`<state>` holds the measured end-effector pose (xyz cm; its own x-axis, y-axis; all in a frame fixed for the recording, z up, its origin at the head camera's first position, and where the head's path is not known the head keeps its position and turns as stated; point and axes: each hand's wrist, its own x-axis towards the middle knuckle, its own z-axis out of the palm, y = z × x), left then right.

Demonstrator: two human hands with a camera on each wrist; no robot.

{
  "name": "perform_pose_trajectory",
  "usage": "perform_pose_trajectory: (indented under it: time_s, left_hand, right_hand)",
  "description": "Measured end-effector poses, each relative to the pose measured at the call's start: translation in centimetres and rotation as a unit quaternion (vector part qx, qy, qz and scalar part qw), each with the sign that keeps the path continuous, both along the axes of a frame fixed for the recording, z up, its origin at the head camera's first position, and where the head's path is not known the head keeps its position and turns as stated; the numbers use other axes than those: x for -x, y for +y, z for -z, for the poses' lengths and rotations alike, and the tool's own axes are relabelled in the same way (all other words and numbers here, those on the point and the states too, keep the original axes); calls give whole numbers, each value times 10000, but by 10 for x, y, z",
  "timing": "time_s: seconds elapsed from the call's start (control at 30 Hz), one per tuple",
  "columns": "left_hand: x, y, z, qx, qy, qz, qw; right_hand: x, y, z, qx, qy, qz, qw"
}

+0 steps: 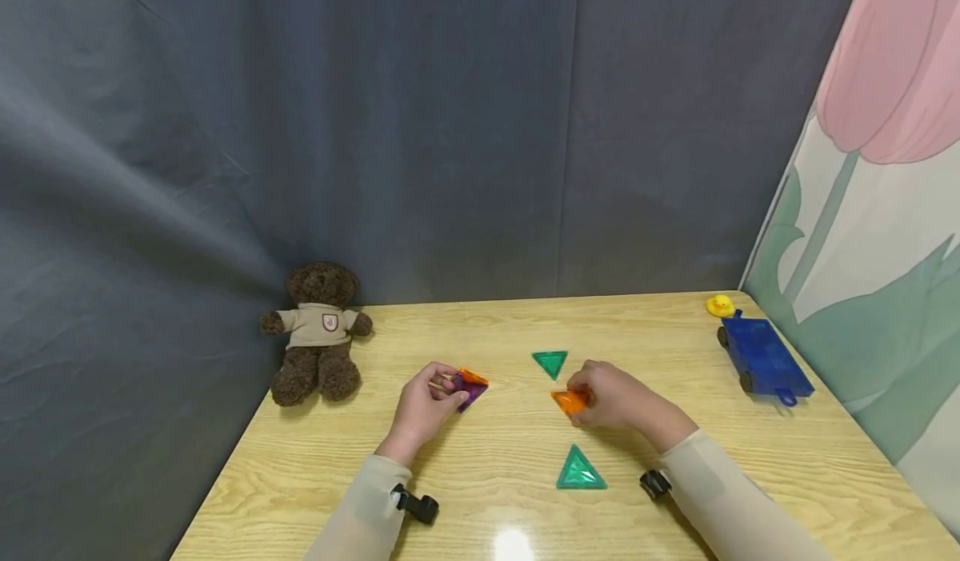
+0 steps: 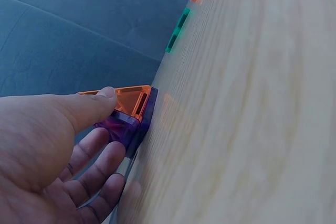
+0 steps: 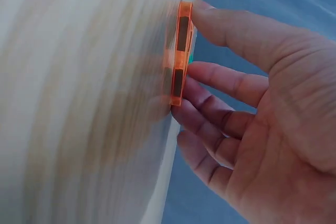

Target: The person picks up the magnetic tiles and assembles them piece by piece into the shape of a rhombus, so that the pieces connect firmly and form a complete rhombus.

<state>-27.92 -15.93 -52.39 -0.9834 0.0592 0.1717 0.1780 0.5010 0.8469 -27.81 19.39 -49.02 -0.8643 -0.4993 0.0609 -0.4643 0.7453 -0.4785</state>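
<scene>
A: Tiles first. Green triangle (image 1: 579, 470) lies flat on the table (image 1: 750, 478), nearest the person, untouched. Just past it, right hand (image 1: 617, 394) holds an orange tile (image 1: 568, 401) low at the tabletop.

B: Grip on that one?

A: The wrist view shows the thumb on its top edge and fingers (image 3: 220, 80) behind it; narrow pinch, tile on edge against the wood. Left hand (image 1: 422, 405) has an orange piece (image 2: 128, 99) standing over a purple tile (image 2: 126, 129), thumb on the orange edge, other fingers loose below.

B: Risks?

A: Thin edge grips. My guess is either tile could twist out if pressed sideways. If these are magnetic, the orange-purple pair may snap flat or shift when the other orange comes near. Can't confirm magnets from the frames.

B: Farther out?

A: Second green triangle (image 1: 551, 363) sits flat between the hands, slightly beyond. Teddy bear (image 1: 318, 333) at far left, blue toy cart (image 1: 763, 358) and yellow duck (image 1: 720, 304) at far right, all well apart.
</scene>
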Motion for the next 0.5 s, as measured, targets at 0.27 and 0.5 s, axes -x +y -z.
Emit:
perform_pose_trajectory:
  time_s: [0.27, 0.5]
  left_hand:
    - [-2, -2, 1, -157, -13, 35, 9999]
    - [-3, -2, 1, -137, -69, -20, 9999]
  right_hand:
    - [-1, 20, 3, -14, -264, 323, 9991]
    - [8, 38, 13, 673, -693, 230, 9951]
